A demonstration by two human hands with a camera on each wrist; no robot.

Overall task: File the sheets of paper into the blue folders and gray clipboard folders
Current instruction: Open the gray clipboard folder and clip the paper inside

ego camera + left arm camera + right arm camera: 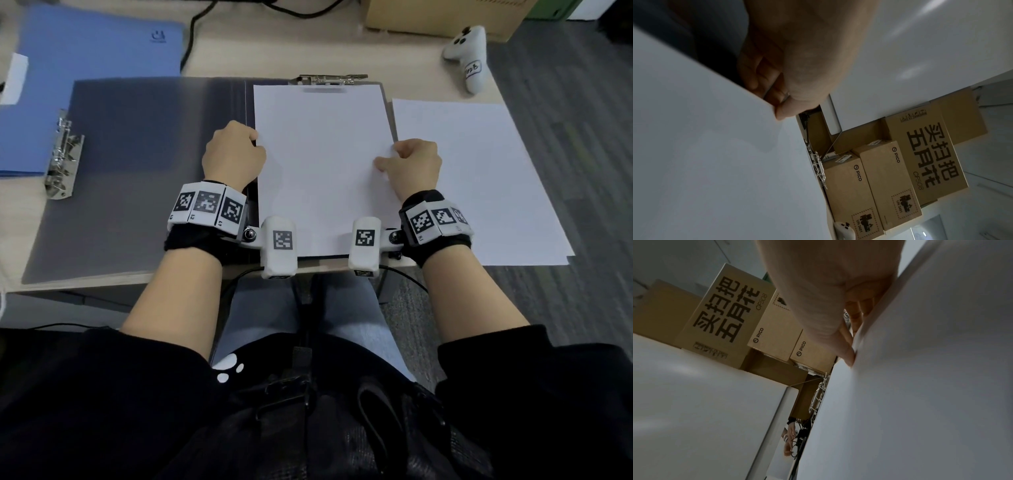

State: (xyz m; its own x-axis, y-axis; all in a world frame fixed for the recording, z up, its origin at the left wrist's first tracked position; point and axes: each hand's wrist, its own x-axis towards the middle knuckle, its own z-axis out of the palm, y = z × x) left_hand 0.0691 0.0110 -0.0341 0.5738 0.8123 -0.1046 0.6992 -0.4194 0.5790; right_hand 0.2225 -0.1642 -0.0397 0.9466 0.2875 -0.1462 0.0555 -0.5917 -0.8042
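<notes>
A gray clipboard folder (137, 164) lies open on the desk, its metal clip (327, 79) at the top of the right half. A white sheet of paper (322, 171) lies on that right half, its top edge under the clip. My left hand (236, 154) pinches the sheet's left edge between thumb and curled fingers (766, 91). My right hand (411, 162) pinches the right edge, thumb (846, 353) on top of the sheet (920, 386). A stack of loose sheets (479, 178) lies to the right. A blue folder (85, 68) lies at the back left.
A lever clip (63, 154) sits at the gray cover's left edge. A white game controller (471, 56) lies at the back right. Cardboard boxes (900, 170) stand behind the desk, and a black cable (195, 31) runs past the blue folder.
</notes>
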